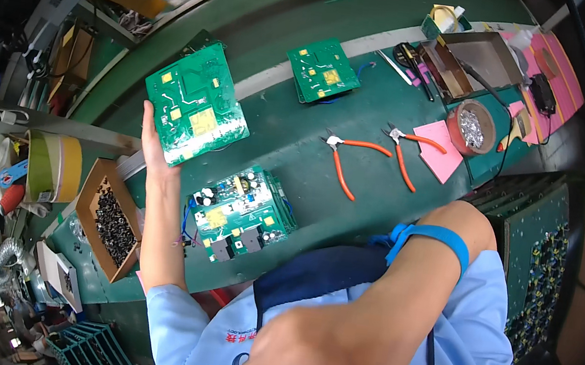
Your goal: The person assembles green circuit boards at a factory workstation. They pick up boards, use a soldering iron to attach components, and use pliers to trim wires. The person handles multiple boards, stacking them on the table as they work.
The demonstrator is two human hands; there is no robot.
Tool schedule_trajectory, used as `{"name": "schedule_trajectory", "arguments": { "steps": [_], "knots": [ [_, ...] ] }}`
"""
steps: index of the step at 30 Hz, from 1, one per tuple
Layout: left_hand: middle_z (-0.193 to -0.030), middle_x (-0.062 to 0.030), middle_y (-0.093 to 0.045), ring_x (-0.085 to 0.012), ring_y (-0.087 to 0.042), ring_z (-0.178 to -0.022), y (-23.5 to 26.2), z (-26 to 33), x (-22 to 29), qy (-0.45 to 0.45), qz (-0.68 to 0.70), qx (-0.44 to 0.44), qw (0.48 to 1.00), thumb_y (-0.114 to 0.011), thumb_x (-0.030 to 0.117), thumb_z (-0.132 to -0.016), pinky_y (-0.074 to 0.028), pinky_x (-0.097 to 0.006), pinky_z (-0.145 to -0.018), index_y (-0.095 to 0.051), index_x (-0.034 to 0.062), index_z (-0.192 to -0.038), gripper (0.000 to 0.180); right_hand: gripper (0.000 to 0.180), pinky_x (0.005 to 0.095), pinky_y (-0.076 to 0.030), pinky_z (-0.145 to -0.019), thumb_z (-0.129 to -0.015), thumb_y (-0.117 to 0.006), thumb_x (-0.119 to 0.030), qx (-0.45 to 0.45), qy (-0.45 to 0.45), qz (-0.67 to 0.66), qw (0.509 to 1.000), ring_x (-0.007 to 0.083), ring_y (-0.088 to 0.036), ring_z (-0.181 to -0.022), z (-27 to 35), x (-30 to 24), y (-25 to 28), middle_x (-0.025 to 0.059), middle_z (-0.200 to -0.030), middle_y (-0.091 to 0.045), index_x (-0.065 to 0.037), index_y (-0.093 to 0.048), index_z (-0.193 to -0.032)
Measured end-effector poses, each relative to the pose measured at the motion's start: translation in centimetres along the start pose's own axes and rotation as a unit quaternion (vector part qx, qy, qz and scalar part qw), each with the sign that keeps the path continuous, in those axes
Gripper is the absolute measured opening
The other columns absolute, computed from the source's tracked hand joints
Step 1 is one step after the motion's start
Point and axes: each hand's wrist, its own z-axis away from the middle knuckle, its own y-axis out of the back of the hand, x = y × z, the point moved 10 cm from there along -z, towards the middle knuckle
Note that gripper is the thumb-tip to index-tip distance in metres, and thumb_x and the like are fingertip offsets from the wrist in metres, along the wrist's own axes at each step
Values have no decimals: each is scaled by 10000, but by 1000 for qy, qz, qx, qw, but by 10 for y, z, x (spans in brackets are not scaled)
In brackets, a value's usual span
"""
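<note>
My left hand (152, 138) grips a green circuit board (202, 108) by its left edge, held up over the bench with its solder side showing. The thumb lies along the edge; the other fingers are hidden behind the board. Close to my chest is my right hand (299, 357), blurred, its fingers turned out of sight, with a blue strap (440, 239) on that arm. Below the held board lies a stack of populated circuit boards (241, 209), parts facing up. Farther back rests another green board (322, 68), solder side up.
Two orange-handled cutters (347, 160) (407, 150) lie on the green bench, one touching a pink pad (440, 152). A round tub of metal bits (471, 128) stands at right, near a tray (472, 55). At left is a cardboard box of small black parts (113, 225).
</note>
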Motion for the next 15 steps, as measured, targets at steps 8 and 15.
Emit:
{"name": "schedule_trajectory", "arguments": {
  "steps": [8,15],
  "knots": [
    [-1024,-93,-528,-203,-538,-886,-14,-4,-6,1,-7,-36,999,-348,409,-839,-445,-336,-759,-449,40,-1086,456,131,225,-324,-365,-713,-474,-116,-5,-4,44,999,120,-450,-478,4,-13,17,21,-626,-469,-77,-498,-591],
    [-1038,-94,-524,-206,-537,-895,-22,-13,-9,19,-6,-62,998,-345,398,-843,-439,-338,-769,-441,41,-1098,448,157,258,-345,-439,-740,-465,-142,-92,-60,-19,994,182,-471,-541,14,-4,20,103,-661,-478,2,-488,-681]
  ]
}}
